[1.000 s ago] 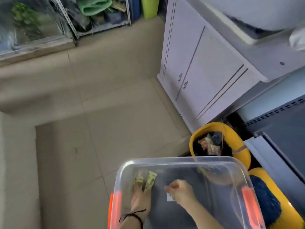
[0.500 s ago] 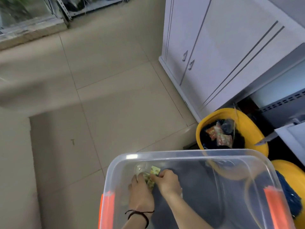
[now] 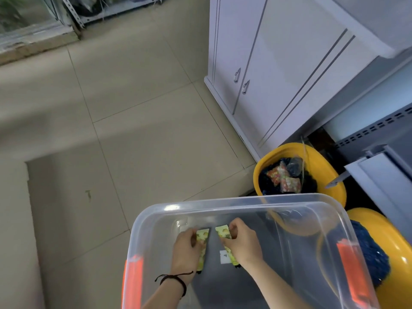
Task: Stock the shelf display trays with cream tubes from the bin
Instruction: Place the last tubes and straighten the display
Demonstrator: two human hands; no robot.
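Two light, soft cream tubes point(image 3: 203, 236) lie in your bin point(image 3: 223, 202), each hand's fingers point(image 3: 193, 236) closed around one; grip mid-body, gently.

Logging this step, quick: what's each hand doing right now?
Left hand: closed on a cream tube.
Right hand: closed on another tube.

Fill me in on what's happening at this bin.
A person is reaching both hands into a clear plastic bin with orange latches. The left hand grips one yellow-green cream tube, and the right hand grips another tube. Both tubes are low inside the bin. No display trays are in view.
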